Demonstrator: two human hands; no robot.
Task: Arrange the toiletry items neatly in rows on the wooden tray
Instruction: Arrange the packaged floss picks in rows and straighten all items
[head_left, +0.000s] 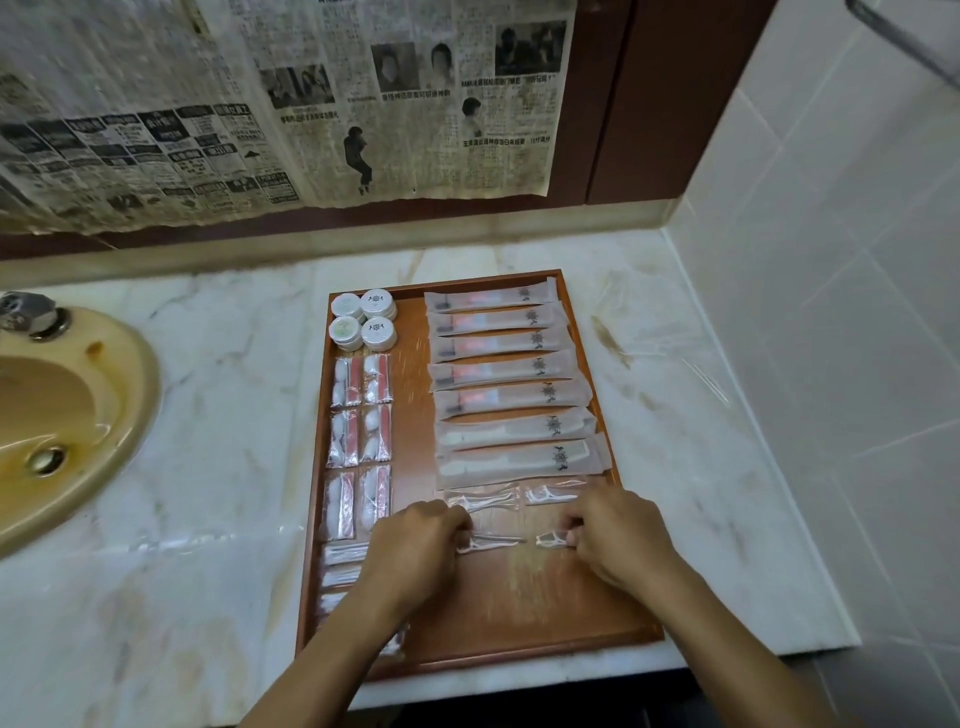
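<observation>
**Spotter:** What have you got nearest you?

**Operator:** My two hands over the near half of the reddish-brown wooden tray. My left hand pinches the end of a clear-wrapped white floss pick, fingers curled onto it. My right hand pinches a second clear-wrapped floss pick the same way. Both picks lie flat on the tray, level with each other.

**Spotter:** So which step is that?

**Operator:** I judge I'm laying a second row of picks, just behind the first pair of wrapped floss picks. Next I need to square these two with that pair, let go, then fill the bare wood nearer me.

**Spotter:** And further back?

**Operator:** On the right, a column of long frosted sachets runs to the far rim. On the left, paired red-and-white cotton packets, then four small round white tins at the far corner. Loose clear wrappers lie on the pale marble counter right of the tray, a yellowed basin to the left.

**Spotter:** Anything you can't read?

**Operator:** My left forearm covers the small clear packets at the near left, so I can't count them. My fingertips are hidden under my knuckles, and the prints on the sachets are too blurred to make out.
</observation>
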